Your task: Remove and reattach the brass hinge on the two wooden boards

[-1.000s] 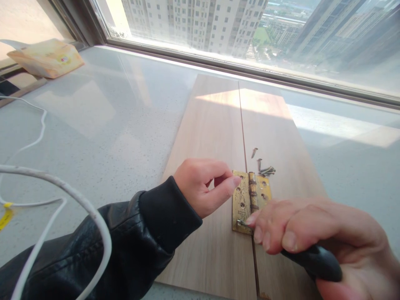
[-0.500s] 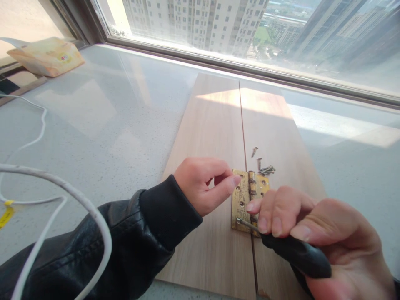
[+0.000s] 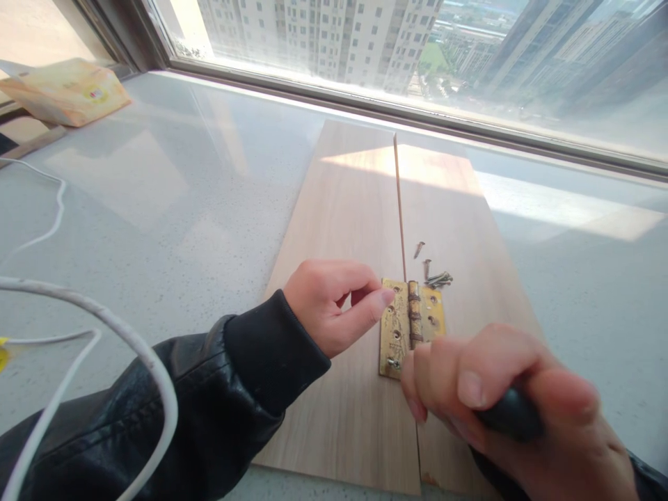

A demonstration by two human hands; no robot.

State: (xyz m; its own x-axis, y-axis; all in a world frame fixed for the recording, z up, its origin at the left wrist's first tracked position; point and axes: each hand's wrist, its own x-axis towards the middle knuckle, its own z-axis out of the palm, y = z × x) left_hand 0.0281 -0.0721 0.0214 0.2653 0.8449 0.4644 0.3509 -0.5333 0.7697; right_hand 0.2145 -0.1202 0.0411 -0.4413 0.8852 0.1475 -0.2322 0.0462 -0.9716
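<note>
A brass hinge (image 3: 394, 323) lies across the seam between two light wooden boards, the left board (image 3: 344, 202) and the right board (image 3: 449, 216). My left hand (image 3: 337, 303) rests at the hinge's upper left edge, thumb and index finger pressed together there. My right hand (image 3: 501, 396) is wrapped round the black handle (image 3: 514, 415) of a screwdriver, whose shaft is hidden behind the fingers. A screw (image 3: 393, 363) sits in the lower left hole of the hinge, beside my right fingertips. Several loose screws (image 3: 439, 280) lie on the right board just above the hinge.
White cable (image 3: 151, 362) loops over the left foreground, across my left sleeve (image 3: 209, 396). A tissue pack (image 3: 78, 94) stands at the far left of the speckled white surface (image 3: 224, 202). The window frame (image 3: 365, 108) runs behind the boards.
My right hand has turned around the screwdriver, its fingers now covering the shaft. The view has shifted slightly. My left hand keeps its place on the hinge.
</note>
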